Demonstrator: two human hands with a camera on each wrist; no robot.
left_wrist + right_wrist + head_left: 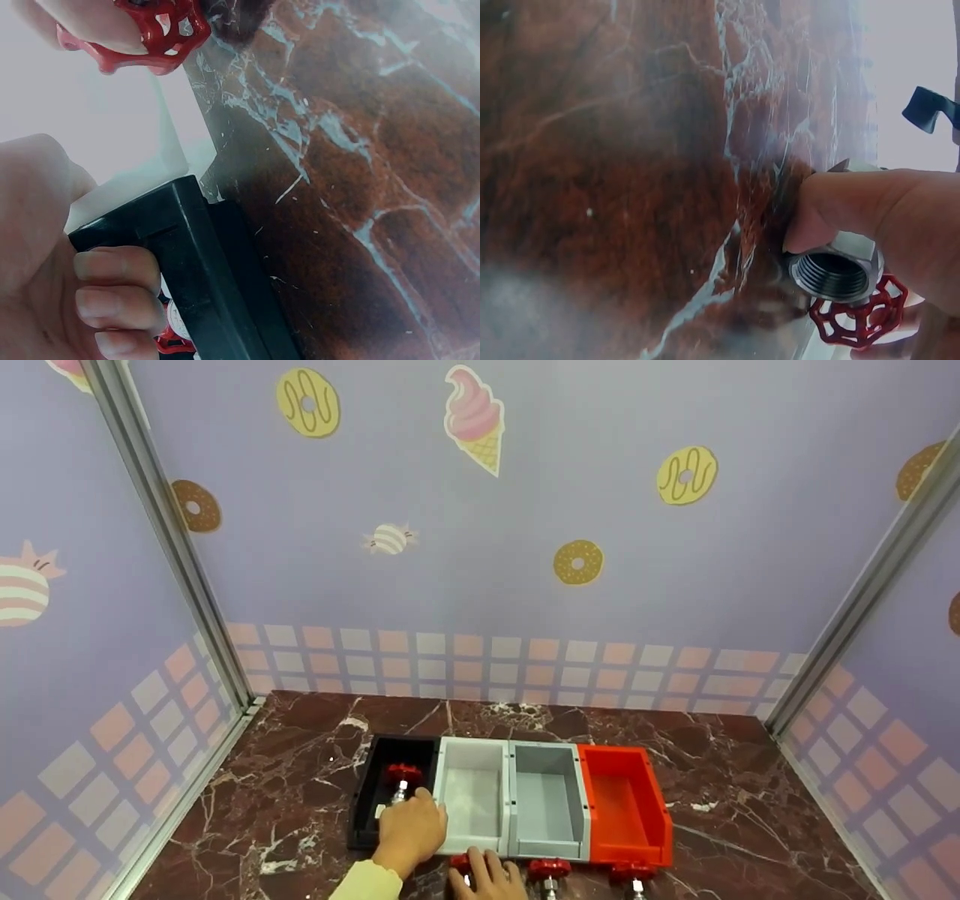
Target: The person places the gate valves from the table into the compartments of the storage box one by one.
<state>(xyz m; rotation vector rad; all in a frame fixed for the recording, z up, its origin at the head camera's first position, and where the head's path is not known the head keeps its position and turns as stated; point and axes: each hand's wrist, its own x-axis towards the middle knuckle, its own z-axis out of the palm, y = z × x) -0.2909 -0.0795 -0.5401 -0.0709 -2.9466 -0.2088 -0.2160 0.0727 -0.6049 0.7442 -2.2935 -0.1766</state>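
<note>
Head view is showing your right hand (pixel 489 876) at the very bottom edge, lying over a red-handled valve (pixel 462 864) on the marble table (pixel 300 780), just in front of the white bin (pixel 472 799). Your fingers are curling round that valve; the right wrist view is confirming it, with your thumb (pixel 855 206) pressing on the steel hexagonal body (pixel 838 266) and the red handwheel (pixel 855 315) sitting just below the threaded opening. Two more red-handled valves (pixel 550 870) (pixel 630 874) are lying to the right along the same near edge, in front of the grey bin (pixel 547 802) and the orange bin (pixel 622 810).

Slightly further back, your left hand (pixel 409 829) is resting on the near end of the black bin (pixel 394 791), where it is meeting the white bin. The left wrist view is showing your fingers (pixel 112 300) curling together round the black bin's wall (pixel 202 277), gripping it. Another red-handled valve (pixel 403 776) is lying inside the black bin, just beyond your knuckles.

The four bins are standing side by side and touching, in the order black, white, grey and orange from left to right. Behind them the marble surface is running back to a lilac wall (pixel 480 547) that is carrying doughnut and ice-cream stickers.
</note>
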